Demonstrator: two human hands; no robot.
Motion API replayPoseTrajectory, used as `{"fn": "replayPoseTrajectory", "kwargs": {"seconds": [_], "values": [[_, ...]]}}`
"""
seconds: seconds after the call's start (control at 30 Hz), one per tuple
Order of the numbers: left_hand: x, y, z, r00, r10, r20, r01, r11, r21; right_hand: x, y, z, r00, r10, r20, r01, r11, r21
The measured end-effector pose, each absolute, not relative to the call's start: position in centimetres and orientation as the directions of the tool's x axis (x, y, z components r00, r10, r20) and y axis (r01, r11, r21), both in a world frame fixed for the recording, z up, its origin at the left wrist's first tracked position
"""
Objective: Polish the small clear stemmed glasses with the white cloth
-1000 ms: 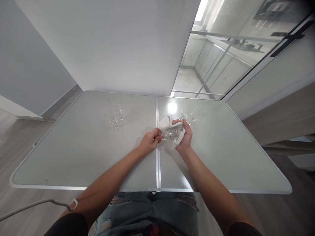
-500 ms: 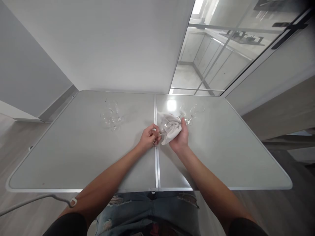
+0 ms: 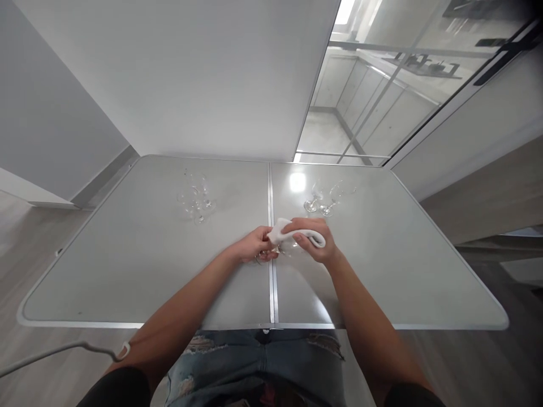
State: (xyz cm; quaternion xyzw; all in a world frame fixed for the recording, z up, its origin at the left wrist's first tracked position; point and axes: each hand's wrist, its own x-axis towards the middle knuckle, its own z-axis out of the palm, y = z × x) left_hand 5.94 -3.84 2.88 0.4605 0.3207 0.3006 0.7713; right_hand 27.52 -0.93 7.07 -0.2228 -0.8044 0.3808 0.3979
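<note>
Left hand [image 3: 255, 246]: fingers pinched around the stem of a glass [image 3: 289, 247], presumably to steady it.
Right hand [image 3: 317, 237]: fingers gripping a white cloth [image 3: 279, 230], perhaps keeping bare skin off the bowl.
Glass: tilted sideways between both hands, above the seam of the counter [image 3: 394, 271].
Right-side glasses [image 3: 326, 211]: near the cloth, likely for easy reach.
Left-side glasses [image 3: 199, 219]: grouped well apart, seemingly to avoid mixing.

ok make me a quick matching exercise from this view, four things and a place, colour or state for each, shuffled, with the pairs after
1. white cloth
2. left hand
3. grey cable
4. jeans

A. blue and ripped
B. holding a clear glass
C. at the picture's lower left
D. gripped in the right hand

Pairs: 1-D, 2-B, 3-C, 4-A
</note>
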Motion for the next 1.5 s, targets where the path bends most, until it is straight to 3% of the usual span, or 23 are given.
{"fn": "replayPoseTrajectory", "kwargs": {"seconds": [0.1, 0.23, 0.33, 0.47, 0.57, 0.67, 0.73, 0.8, 0.87, 0.97, 1.07, 1.2, 1.3, 1.4, 1.5], "values": [[6.4, -3.6, 2.8, 0.479, 0.853, -0.207, -0.221, 0.346, 0.912, 27.3, -0.2, 5.9, -0.511, 0.554, 0.657, 0.220, 0.823, -0.524], [7.3, -3.3, 1.8, 0.242, 0.953, -0.180, -0.300, 0.250, 0.920, 25.7, -0.2, 4.8, -0.680, 0.389, 0.622, 0.294, 0.921, -0.254], [7.9, -3.3, 1.2, 0.139, 0.974, -0.180, -0.342, 0.218, 0.914, 24.2, -0.5, 4.2, -0.696, 0.392, 0.601, 0.356, 0.916, -0.185], [8.1, -3.9, 1.3, 0.184, 0.978, -0.099, -0.261, 0.145, 0.954, 23.3, -0.8, 3.7, -0.578, 0.450, 0.681, 0.481, 0.862, -0.161], [8.1, -4.5, 1.8, 0.209, 0.976, 0.061, 0.008, -0.065, 0.998, 23.4, -0.9, 3.9, -0.397, 0.563, 0.725, 0.608, 0.753, -0.252], [7.8, -4.9, 2.3, 0.245, 0.948, 0.203, 0.307, -0.275, 0.911, 23.9, -1.0, 4.4, -0.192, 0.736, 0.649, 0.629, 0.600, -0.495], [7.3, -4.9, 2.4, 0.290, 0.928, 0.234, 0.408, -0.342, 0.847, 24.2, -0.9, 4.7, -0.117, 0.858, 0.500, 0.514, 0.483, -0.709], [6.7, -4.7, 2.3, 0.337, 0.914, 0.227, 0.437, -0.365, 0.822, 24.6, -0.6, 4.8, -0.104, 0.948, 0.300, 0.293, 0.318, -0.902], [6.2, -4.5, 2.0, 0.385, 0.899, 0.208, 0.406, -0.368, 0.837, 25.0, -0.2, 4.9, -0.171, 0.982, 0.076, 0.028, 0.082, -0.996], [5.8, -4.2, 1.6, 0.417, 0.887, 0.200, 0.268, -0.330, 0.905, 25.5, 0.1, 5.1, -0.392, 0.906, -0.162, -0.244, -0.272, -0.931], [6.1, -4.1, 1.2, 0.389, 0.906, 0.165, 0.078, -0.211, 0.974, 25.5, 0.3, 4.9, -0.487, 0.854, -0.184, -0.396, -0.404, -0.825], [6.9, -3.8, 1.0, 0.361, 0.924, 0.129, -0.140, -0.083, 0.987, 25.2, 1.0, 4.1, -0.217, 0.968, -0.125, -0.670, -0.241, -0.702], [7.3, -3.4, 1.2, 0.233, 0.959, 0.158, -0.223, -0.105, 0.969, 24.6, 1.1, 3.6, 0.022, 0.997, -0.074, -0.700, -0.038, -0.713], [7.5, -3.1, 1.3, 0.141, 0.974, 0.176, -0.190, -0.148, 0.971, 23.3, 0.1, 3.4, -0.054, 0.999, -0.005, -0.620, -0.037, -0.784], [7.5, -3.1, 0.9, 0.057, 0.985, 0.165, 0.014, -0.166, 0.986, 21.7, -1.2, 3.1, -0.242, 0.969, 0.059, -0.512, -0.076, -0.856]]}}
